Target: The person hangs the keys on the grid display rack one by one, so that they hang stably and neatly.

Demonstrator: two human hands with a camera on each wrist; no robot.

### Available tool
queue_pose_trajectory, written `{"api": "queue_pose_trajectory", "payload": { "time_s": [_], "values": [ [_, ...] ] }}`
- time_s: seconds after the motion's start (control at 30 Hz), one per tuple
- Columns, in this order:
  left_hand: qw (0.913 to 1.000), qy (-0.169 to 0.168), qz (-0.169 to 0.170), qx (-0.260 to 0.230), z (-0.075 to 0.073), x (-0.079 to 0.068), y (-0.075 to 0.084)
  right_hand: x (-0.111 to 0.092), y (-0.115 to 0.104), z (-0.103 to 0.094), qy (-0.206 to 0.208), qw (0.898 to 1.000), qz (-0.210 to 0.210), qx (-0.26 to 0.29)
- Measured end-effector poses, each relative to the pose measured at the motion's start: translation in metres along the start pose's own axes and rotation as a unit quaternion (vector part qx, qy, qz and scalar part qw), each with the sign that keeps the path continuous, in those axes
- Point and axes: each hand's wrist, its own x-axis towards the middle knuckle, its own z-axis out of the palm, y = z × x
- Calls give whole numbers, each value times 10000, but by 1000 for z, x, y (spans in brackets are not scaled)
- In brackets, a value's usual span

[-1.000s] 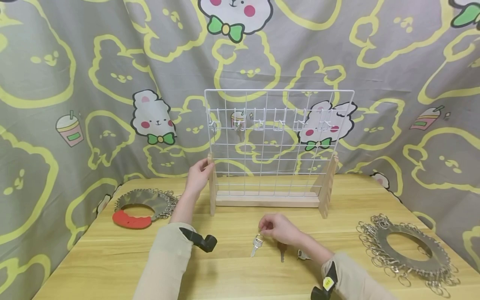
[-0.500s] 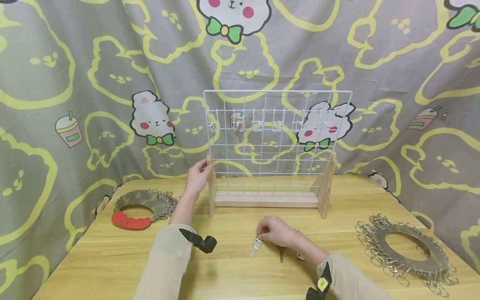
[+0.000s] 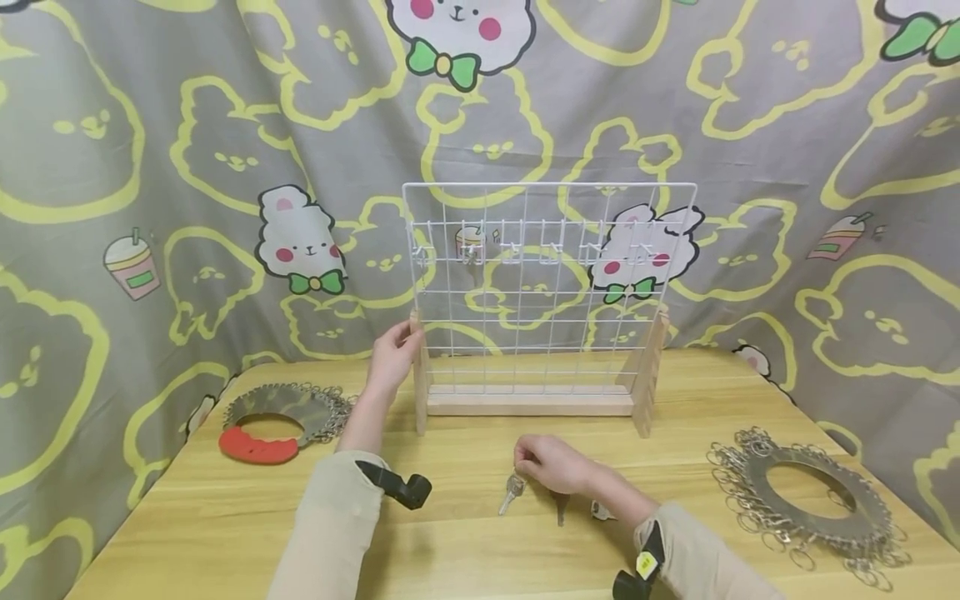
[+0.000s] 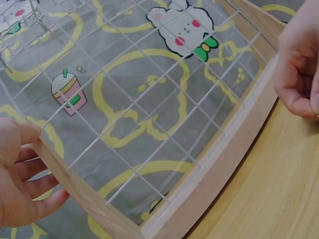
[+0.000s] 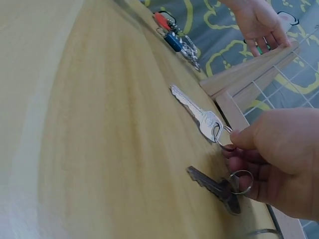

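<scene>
My left hand [image 3: 395, 354] grips the left wooden post [image 4: 92, 199] of a white wire-grid rack [image 3: 525, 292], thumb on one side and fingers on the other. Low over the table, my right hand [image 3: 553, 462] pinches the metal ring [image 5: 224, 142] of a silver key [image 5: 204, 118] between thumb and fingers. The key's blade points away from the hand. Just below those fingertips a dark key [image 5: 214, 188] with its own ring lies on the wood. Partly hidden behind the right wrist is another small silver item [image 3: 602, 511].
Several white hooks [image 3: 551, 252] line the upper grid, and a key [image 3: 472, 271] hangs from the second one from the left. A ring-shaped key holder with a red handle [image 3: 258, 447] lies left. At right lies a flat metal ring [image 3: 847, 527] edged with several small rings.
My right hand has lowered slightly over the ring of the silver key, covering more of it. The left hand stays on the post. The whole view has shifted a little.
</scene>
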Motion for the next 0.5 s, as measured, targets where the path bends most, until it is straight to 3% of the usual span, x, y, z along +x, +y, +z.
{"api": "queue_pose_trajectory", "payload": {
  "time_s": [0.27,0.5],
  "values": [
    [10000,21,-18,25,-1,-2,-1,1,-1,-18,279,9974,28,658],
    [10000,39,1,37,-1,-2,0,4,-6,-43,544,9971,-55,522]
  ]
}}
